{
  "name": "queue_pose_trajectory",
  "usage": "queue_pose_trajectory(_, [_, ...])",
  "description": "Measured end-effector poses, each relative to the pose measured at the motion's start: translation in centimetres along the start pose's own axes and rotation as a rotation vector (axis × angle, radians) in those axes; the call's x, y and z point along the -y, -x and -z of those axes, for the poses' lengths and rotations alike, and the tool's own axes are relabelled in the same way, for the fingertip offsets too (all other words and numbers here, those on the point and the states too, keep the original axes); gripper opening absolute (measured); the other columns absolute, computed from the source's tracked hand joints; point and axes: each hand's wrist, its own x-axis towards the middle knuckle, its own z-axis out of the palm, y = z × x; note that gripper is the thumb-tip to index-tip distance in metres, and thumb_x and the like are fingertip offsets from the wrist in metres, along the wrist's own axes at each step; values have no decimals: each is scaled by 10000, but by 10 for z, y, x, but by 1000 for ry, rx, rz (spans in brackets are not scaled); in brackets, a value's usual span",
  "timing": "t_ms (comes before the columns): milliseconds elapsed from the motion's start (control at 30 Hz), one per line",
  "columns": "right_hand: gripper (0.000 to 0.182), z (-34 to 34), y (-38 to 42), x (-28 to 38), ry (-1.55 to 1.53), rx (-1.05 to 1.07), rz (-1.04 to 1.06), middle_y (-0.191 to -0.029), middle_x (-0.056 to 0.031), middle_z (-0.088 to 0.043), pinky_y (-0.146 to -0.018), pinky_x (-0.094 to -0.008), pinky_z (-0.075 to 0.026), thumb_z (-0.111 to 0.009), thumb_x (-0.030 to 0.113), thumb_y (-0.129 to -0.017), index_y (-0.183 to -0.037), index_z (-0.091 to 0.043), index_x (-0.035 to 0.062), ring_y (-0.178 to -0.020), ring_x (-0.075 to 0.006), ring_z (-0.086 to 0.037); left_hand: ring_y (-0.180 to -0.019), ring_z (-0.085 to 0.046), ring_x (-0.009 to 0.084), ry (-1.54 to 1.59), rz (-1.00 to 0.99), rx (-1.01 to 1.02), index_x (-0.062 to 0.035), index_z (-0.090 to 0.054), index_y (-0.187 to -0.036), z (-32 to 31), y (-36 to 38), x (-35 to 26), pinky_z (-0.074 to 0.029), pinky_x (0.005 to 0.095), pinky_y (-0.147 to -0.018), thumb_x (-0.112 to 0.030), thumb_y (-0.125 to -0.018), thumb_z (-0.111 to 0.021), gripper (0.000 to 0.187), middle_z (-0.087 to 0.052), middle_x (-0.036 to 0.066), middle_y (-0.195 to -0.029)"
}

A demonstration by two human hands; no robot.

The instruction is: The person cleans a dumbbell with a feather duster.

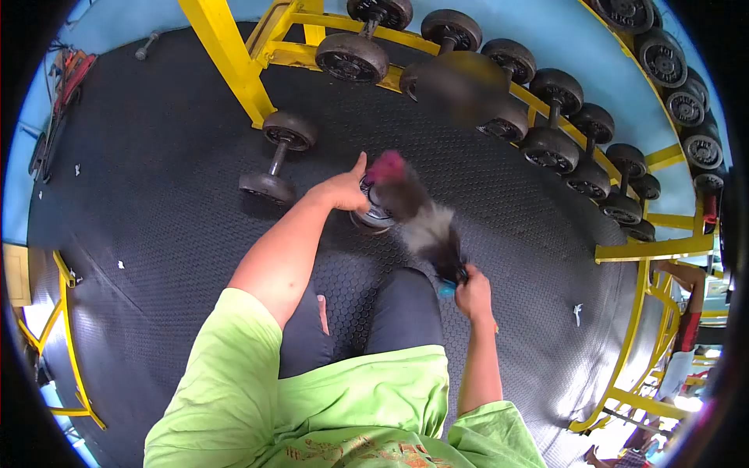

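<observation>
Matting (156,195), black and studded, covers the floor, and we take the yellow rack (437,66) as landmark: it runs along the far edge, loaded with dark dumbbells. Just in front of its near post lies a loose dumbbell (278,160). Nearer to us than the rack, our left hand (343,189) closes on the end of a second dumbbell (373,214), thumb raised. Our right hand (472,295), nearest to us, is wrapped tight around the blue handle of a duster (417,214), whose blurred pink-tipped feathers lie over that dumbbell.
</observation>
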Motion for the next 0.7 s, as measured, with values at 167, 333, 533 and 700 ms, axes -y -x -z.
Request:
queue_pose_trajectory(167, [505,-14,-3,26,-127,-116,48,-1048,-252,-677,-891,-513,-512,-540,53,-799,-1281,-615,185,-984,-451,-637,-1494,-176,388,-562,-6,9,-83,50,-1575,-28,3,-4,-295,414,-1188,-311,-523,-948,1468,-2,277,-1619])
queue_pose_trajectory(333, [527,2,18,-15,-91,-11,-14,-1103,-218,-676,-898,-490,-519,-548,92,-844,-1344,-583,251,-1017,-415,-646,-1512,-134,364,-984,-76,-263,-124,-133,-1582,-63,-1,-1,-288,560,-1158,-327,-584,-932,1294,-87,187,-1642])
queue_pose_trajectory(533, [451,14,41,-11,-193,-30,-82,-1136,-212,-673,-916,-448,-514,-567,92,-877,-1313,-614,195,-1077,-388,-639,-1497,-192,375,-1040,-171,-185,-114,-205,-1562,-67,-17,-19,-340,582,-1125,-168,-703,-787,1039,-179,185,-1624])
queue_pose_trajectory(700, [446,6,49,-16,-387,-159,-153,-1194,-200,-658,-948,-426,-499,-551,64,-896,-1323,-607,179,-1127,-377,-623,-1396,-378,446,-808,-43,-333,25,-304,-1497,-57,-39,-39,-459,472,-1062,-361,-666,-814,1048,-312,271,-1545])
